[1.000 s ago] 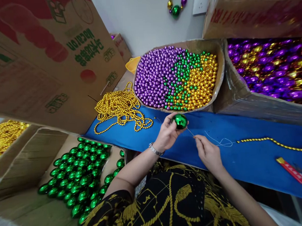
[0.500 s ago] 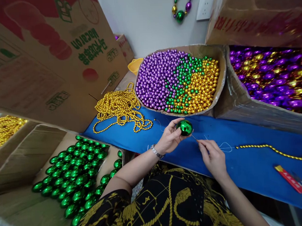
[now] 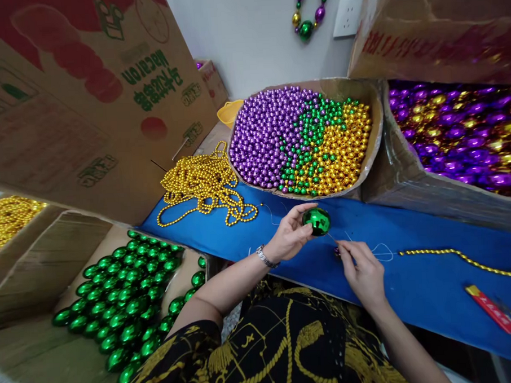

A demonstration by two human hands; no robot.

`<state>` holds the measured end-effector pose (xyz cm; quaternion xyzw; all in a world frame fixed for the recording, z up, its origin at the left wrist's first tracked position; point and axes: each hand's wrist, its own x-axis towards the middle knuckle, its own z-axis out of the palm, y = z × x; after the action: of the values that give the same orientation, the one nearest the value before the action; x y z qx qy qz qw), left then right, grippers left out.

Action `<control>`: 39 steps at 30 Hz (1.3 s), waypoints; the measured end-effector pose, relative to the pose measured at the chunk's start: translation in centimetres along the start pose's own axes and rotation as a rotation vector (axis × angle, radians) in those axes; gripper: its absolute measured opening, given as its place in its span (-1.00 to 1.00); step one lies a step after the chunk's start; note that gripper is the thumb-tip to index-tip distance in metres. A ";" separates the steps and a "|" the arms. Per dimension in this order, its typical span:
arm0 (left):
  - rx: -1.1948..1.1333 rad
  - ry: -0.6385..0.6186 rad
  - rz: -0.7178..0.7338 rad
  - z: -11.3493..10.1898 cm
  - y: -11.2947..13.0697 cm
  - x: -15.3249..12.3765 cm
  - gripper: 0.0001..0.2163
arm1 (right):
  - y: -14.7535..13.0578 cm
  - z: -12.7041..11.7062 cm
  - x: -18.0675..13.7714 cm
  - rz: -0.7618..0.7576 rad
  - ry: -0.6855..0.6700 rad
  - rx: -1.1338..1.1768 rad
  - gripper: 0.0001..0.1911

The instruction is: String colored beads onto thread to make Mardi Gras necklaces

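My left hand (image 3: 292, 235), with a metal-band watch on its wrist, grips a large shiny green bead (image 3: 316, 221) between thumb and fingers. Close on its right, my right hand (image 3: 362, 268) is closed in a pinch on a thin needle (image 3: 332, 238), whose far end meets the lower right side of the green bead. A small dark purple bead (image 3: 337, 252) shows by the right fingertips; whether it is held or threaded I cannot tell. Pale thread (image 3: 383, 252) loops to the right of that hand, towards a gold bead strand (image 3: 457, 253) on the blue cloth (image 3: 421, 297).
Beyond my hands stands a carton of small purple, green and gold beads (image 3: 374, 147). Gold bead strands (image 3: 198, 180) lie heaped left of it. A box of large green beads (image 3: 125, 310) is at lower left. A red-and-yellow packet (image 3: 491, 310) lies at right.
The green bead and my left fingers have shifted slightly right and down. The small purple bead now shows at my right fingertips. The needle still spans between the hands.
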<state>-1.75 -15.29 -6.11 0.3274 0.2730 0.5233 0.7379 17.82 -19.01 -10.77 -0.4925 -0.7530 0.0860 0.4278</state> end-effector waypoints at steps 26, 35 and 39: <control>0.734 -0.045 0.365 -1.0 3.3 5.3 -0.62 | 0.7 -1.0 0.3 0.063 -0.008 -0.029 -0.88; 1.925 -0.333 0.084 -0.2 4.6 16.2 -0.80 | 1.2 -1.8 0.4 0.048 0.055 -0.088 -0.90; 1.483 -0.234 0.143 0.0 4.4 14.8 -0.84 | 1.5 -2.0 0.2 0.073 0.065 -0.073 -0.90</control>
<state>0.12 -0.14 -3.66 0.8088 0.4515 0.2106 0.3123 20.19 -18.68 -10.24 -0.5375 -0.7229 0.0580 0.4303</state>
